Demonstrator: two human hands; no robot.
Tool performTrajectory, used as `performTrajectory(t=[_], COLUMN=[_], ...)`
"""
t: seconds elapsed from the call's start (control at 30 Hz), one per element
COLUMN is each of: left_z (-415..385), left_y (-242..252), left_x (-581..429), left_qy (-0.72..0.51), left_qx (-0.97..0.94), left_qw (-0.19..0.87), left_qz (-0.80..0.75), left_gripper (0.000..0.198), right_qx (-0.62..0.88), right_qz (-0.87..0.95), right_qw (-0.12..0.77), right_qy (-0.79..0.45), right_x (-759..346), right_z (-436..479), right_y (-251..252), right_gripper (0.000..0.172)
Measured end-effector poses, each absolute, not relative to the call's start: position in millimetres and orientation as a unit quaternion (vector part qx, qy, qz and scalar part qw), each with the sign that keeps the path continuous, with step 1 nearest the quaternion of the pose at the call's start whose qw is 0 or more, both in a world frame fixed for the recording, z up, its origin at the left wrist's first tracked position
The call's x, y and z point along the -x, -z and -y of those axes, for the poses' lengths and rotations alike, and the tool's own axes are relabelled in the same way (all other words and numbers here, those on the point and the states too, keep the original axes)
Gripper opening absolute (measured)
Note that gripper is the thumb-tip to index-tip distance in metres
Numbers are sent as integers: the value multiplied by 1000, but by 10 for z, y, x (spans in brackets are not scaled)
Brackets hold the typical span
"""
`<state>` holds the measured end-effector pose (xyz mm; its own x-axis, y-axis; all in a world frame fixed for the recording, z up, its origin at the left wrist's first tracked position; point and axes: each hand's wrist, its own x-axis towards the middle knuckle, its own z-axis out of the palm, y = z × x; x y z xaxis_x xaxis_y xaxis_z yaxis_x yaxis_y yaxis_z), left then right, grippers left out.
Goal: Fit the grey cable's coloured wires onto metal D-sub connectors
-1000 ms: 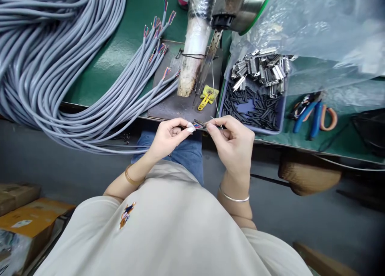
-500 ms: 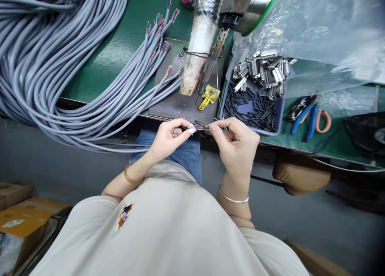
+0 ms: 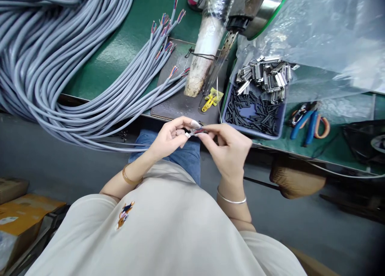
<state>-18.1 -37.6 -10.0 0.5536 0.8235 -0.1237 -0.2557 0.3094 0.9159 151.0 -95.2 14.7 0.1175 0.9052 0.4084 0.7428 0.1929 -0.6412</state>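
Observation:
My left hand [image 3: 172,136] is closed in a pinch at the stripped end of a grey cable, just beyond the bench's front edge. Thin coloured wires [image 3: 198,130] stick out between the fingertips of both hands. From the other side my right hand [image 3: 230,147] pinches these wires between thumb and forefinger. A small metal connector was at the wire ends a moment ago; the fingers now mostly hide it. Behind my hands, a soldering iron [image 3: 221,59] points down over a dark board [image 3: 171,101], beside a white wrapped tube [image 3: 200,69].
Many grey cables [image 3: 99,95] spread across the left. A blue tray [image 3: 279,129] holds metal connectors [image 3: 267,75] and short black sleeves [image 3: 252,111]. Yellow clip [image 3: 209,102], blue-handled pliers [image 3: 311,127] and plastic sheeting [image 3: 315,39] lie on the green bench [image 3: 333,147].
My right hand has moved left and closer to my left hand, its fingertips now on the coloured wires. The connector is now mostly covered. The view has shifted slightly.

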Motion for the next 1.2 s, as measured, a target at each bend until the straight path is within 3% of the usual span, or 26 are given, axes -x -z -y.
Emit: performTrajectory(t=[0.13, 0.23, 0.43, 0.9, 1.1, 1.2], left_z=[351, 343, 356, 361, 299, 262], left_y=[83, 99, 98, 125, 161, 164], left_x=[186, 166, 149, 55, 35, 31], left_qy=[-370, -406, -432, -463, -460, -460], left_qx=[-470, -470, -499, -494, -467, -460], left_qw=[745, 728, 686, 643, 645, 645], left_qz=[-296, -290, -306, -357, -393, -401], left_gripper=[23, 21, 23, 20, 24, 22], right_qx=[661, 665, 600, 632, 594, 606], right_qz=[577, 557, 495, 606, 496, 491], right_qw=[466, 451, 531, 460, 626, 615], right_qy=[-111, -208, -336, -149, -94, -114], right_x=[-1567, -1579, -1553, -1507, -1462, -1452], right_z=[953, 923, 878, 912, 941, 938], right_y=[-152, -120, -9, -50, -35, -14], right_gripper=[21, 16, 20, 20, 23, 15])
